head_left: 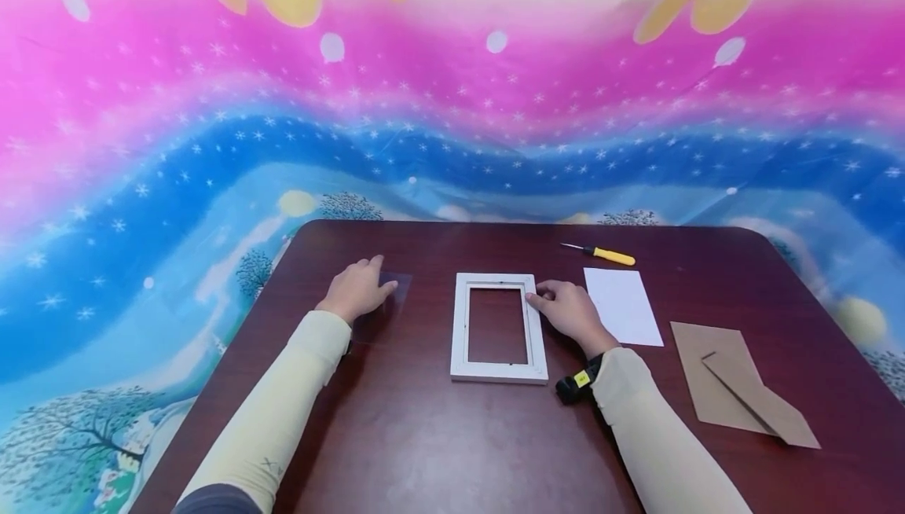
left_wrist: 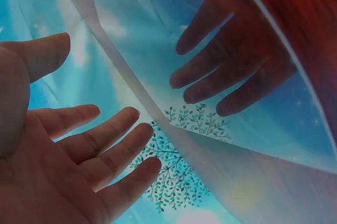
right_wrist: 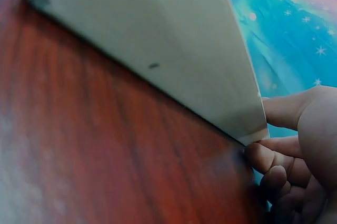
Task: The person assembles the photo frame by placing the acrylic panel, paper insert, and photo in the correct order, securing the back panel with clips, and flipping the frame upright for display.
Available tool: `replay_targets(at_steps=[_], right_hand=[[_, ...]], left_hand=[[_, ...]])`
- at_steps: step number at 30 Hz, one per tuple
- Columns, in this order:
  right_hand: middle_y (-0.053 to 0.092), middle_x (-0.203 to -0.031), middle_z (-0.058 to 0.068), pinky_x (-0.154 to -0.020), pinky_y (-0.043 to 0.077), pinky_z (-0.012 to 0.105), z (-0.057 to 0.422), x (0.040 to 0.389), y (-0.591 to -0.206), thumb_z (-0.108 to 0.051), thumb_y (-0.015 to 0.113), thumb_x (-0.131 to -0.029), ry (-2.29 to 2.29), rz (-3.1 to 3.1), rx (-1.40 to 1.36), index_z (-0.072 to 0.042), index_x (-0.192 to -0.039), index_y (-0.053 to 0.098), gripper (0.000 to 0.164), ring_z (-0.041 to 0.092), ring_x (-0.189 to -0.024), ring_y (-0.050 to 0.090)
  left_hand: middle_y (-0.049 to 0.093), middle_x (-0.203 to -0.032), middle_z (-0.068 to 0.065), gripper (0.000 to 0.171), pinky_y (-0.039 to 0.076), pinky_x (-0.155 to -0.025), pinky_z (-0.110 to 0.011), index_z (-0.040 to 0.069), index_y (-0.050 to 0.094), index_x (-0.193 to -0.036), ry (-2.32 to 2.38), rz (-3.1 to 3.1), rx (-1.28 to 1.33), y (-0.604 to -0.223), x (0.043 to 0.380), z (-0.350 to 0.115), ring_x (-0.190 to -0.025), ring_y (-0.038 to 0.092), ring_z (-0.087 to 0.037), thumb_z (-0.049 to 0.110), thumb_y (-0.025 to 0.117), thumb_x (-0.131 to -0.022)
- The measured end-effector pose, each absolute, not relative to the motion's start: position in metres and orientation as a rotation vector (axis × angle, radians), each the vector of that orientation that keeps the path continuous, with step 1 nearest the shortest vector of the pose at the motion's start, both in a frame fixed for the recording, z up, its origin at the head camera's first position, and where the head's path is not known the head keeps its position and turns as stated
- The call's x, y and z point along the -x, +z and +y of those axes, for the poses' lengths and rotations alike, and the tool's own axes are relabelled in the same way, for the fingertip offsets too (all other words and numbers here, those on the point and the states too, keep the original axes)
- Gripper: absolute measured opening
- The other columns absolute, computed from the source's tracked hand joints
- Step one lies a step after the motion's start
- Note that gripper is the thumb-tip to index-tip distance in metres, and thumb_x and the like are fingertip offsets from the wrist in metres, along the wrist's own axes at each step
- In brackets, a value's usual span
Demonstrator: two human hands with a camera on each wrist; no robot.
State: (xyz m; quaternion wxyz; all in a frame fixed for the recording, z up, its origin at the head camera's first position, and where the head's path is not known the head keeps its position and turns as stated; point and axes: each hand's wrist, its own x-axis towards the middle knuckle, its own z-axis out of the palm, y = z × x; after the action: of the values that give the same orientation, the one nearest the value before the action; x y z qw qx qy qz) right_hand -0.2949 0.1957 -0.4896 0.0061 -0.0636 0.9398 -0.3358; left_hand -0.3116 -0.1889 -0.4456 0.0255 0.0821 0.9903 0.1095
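With right hand (head_left: 569, 311) pinching the frame (head_left: 459, 325) and left hand (head_left: 356, 288) outstretched at the clear sheet (head_left: 398, 298), I'd go edges-only, smudges suck.

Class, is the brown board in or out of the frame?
Out: the brown board lies apart, right of the white frame.

The head view looks forward and down across the table (head_left: 410, 443); each wrist view faces its hand's fingers (left_wrist: 118, 155) close up; head and right wrist share the white picture frame (head_left: 499, 372).
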Motion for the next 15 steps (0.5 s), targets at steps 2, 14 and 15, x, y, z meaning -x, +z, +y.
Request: replay_targets(at_steps=[2, 14, 15], right_hand=[[0.063, -0.08, 0.0, -0.065, 0.044, 0.037, 0.193, 0.296, -0.49, -0.046, 0.063, -0.093, -1.055, 2.948, 0.19, -0.008, -0.124, 0.065, 0.049, 0.019, -0.073, 0.056], [0.065, -0.087, 0.002, -0.071, 0.047, 0.04, 0.192, 0.295, -0.488, -0.046, 0.061, -0.094, -1.015, 2.947, 0.178, -0.008, -0.127, 0.063, 0.05, 0.021, -0.081, 0.059], [0.065, -0.09, 0.003, -0.073, 0.048, 0.041, 0.193, 0.295, -0.488, -0.046, 0.061, -0.094, -1.009, 2.953, 0.173, -0.008, -0.127, 0.063, 0.05, 0.022, -0.083, 0.06]], left_hand=[[0.042, -0.144, -0.026, 0.074, 0.039, -0.102, -0.056, -0.001, 0.03, -0.15, 0.342, 3.061, -0.255, -0.444, 0.313, -0.192, -0.129, 0.043, -0.041, 0.042, 0.06, -0.096], [0.049, -0.138, -0.024, 0.069, 0.041, -0.1, -0.056, 0.0, 0.04, -0.146, 0.401, 3.092, -0.286, -0.444, 0.315, -0.204, -0.125, 0.048, -0.039, 0.037, 0.066, -0.093], [0.049, -0.138, -0.024, 0.07, 0.041, -0.1, -0.056, -0.001, 0.041, -0.145, 0.404, 3.089, -0.285, -0.444, 0.315, -0.205, -0.125, 0.048, -0.039, 0.038, 0.066, -0.093]])
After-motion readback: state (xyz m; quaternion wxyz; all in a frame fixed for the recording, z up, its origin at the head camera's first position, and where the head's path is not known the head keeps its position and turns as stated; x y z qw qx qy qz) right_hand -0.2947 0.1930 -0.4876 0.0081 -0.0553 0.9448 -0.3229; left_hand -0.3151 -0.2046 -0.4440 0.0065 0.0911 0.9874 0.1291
